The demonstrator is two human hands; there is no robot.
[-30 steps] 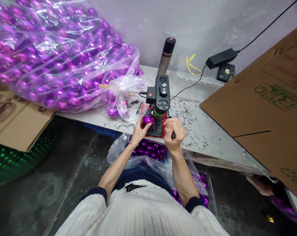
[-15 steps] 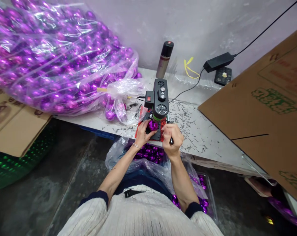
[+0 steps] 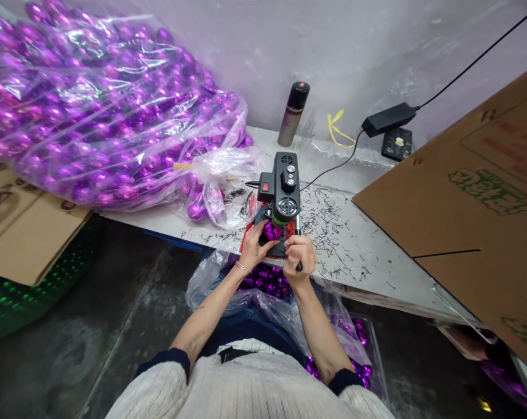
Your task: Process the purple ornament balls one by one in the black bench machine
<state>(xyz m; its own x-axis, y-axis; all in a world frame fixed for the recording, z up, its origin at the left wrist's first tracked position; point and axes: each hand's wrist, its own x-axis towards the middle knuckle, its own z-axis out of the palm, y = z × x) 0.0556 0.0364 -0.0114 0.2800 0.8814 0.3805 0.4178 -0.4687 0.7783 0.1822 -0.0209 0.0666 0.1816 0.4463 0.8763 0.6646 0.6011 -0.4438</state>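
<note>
Beneath the head of a small black bench press [image 3: 286, 183] sits a shiny purple ball ornament [image 3: 272, 230]. My left hand [image 3: 255, 244] grips that ball from the left, thumb and fingers around its near side. My right hand [image 3: 300, 256] is a fist around the press's lever handle [image 3: 299, 266], whose black end shows below the fingers. A red mat [image 3: 247, 237] lies under the press base. More purple balls [image 3: 265, 280] rest in a clear plastic bag [image 3: 202, 285] at my lap.
A large clear bag of purple balls [image 3: 115, 116] fills the left of the table [image 3: 333, 244]. A spray can [image 3: 293, 113], a power adapter [image 3: 388, 119] and a yellow ribbon [image 3: 337, 129] are at the back. Black scraps litter the tabletop. A cardboard box [image 3: 464, 198] stands right.
My right hand has moved a little left and toward me with the lever handle. My left hand stays on the ball under the press. The view has shifted slightly.
</note>
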